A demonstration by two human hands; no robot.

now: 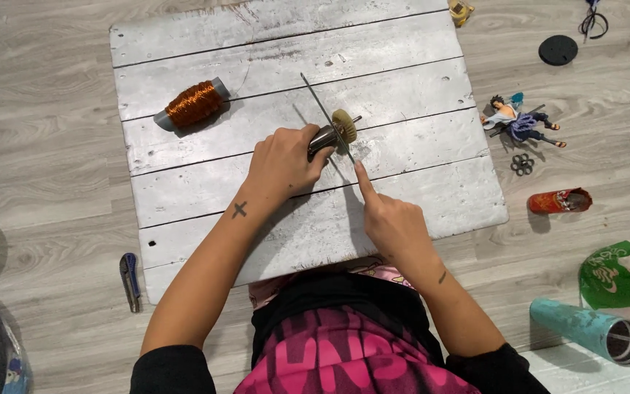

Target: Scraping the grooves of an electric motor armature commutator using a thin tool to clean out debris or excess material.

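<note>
Green-and-white plastic bag (610, 277) on floor at right, crumpled red wrapper (559, 201) above it

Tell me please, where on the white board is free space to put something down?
The white board is bare along its far planks behind the copper wire spool, on its right part past the blade, and near the front left corner. The middle is crowded: the left hand grips a small metal rotor, the right hand beside it.

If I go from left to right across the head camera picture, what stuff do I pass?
Utility knife → copper wire spool → left hand holding a metal part → right hand → toy figure → red can → teal tumbler.
</note>
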